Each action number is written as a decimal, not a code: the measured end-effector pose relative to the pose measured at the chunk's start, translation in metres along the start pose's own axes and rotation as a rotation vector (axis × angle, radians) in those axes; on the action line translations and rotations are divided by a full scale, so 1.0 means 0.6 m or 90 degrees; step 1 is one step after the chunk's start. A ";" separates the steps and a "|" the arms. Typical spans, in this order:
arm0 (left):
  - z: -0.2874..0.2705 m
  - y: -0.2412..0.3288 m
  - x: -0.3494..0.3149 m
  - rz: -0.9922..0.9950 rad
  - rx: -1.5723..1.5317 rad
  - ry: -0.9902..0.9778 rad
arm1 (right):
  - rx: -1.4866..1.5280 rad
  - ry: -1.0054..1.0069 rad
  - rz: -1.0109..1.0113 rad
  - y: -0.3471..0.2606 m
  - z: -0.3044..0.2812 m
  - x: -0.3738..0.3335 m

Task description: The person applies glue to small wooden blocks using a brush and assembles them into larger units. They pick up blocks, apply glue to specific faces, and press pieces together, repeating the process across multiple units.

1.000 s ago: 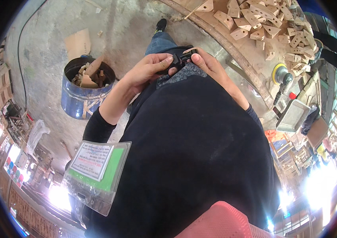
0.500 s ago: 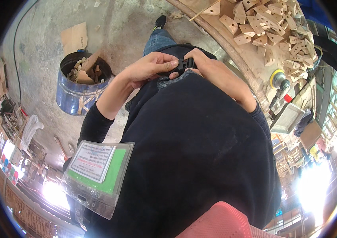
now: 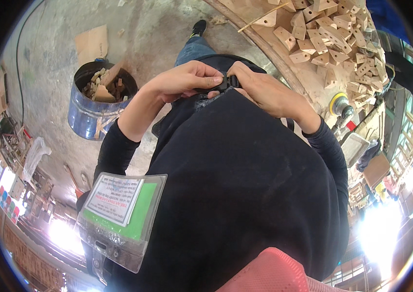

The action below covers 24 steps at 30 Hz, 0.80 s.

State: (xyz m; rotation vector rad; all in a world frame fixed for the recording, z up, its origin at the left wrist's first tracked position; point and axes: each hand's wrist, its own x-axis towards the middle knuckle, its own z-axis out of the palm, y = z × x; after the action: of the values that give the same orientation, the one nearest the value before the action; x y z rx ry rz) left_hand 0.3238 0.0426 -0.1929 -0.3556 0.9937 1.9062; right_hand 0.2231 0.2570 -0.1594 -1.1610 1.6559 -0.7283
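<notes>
At my waist, both hands meet on a black plastic buckle (image 3: 228,83) of a strap. My left hand (image 3: 186,81) pinches its left side between thumb and fingers. From the right, my right hand (image 3: 261,88) grips the other side, its fingers curled and partly hidden. Whether the buckle's halves are joined, I cannot tell. Below the hands spreads my black top (image 3: 245,180), with a pale dusty patch near the buckle. A clear badge holder (image 3: 150,214) with a white card and green backing hangs on my left side.
To the left stands a blue metal drum (image 3: 86,117) holding wood scraps, with a cardboard piece (image 3: 92,43) behind it. On the right, a wooden table (image 3: 269,44) bears many drilled wood blocks (image 3: 316,41) and a sander with a yellow-edged pad (image 3: 339,104).
My right forearm and elbow have swung outward to the right, and the right hand has turned slightly. Both hands stay on the buckle. The view has shifted a little.
</notes>
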 end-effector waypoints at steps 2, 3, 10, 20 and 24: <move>-0.002 0.003 0.000 0.003 0.000 0.001 | -0.032 -0.001 0.015 -0.007 -0.005 0.005; -0.003 0.004 0.001 0.006 -0.002 -0.004 | -0.038 0.000 0.009 -0.007 -0.006 0.008; -0.020 0.016 0.005 -0.019 -0.022 0.033 | -0.076 0.023 0.058 -0.017 -0.013 0.032; -0.139 0.088 -0.116 0.203 0.467 0.368 | 0.041 0.509 0.158 0.062 -0.085 -0.028; -0.111 0.139 -0.112 0.218 0.524 0.351 | 0.294 0.547 0.219 0.073 -0.058 -0.104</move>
State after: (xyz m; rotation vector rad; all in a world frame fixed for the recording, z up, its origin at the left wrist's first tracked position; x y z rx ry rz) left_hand 0.2795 -0.0690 -0.1539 -0.2251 2.2080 1.5175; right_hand 0.1809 0.3293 -0.1616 -0.1977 2.1260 -1.4030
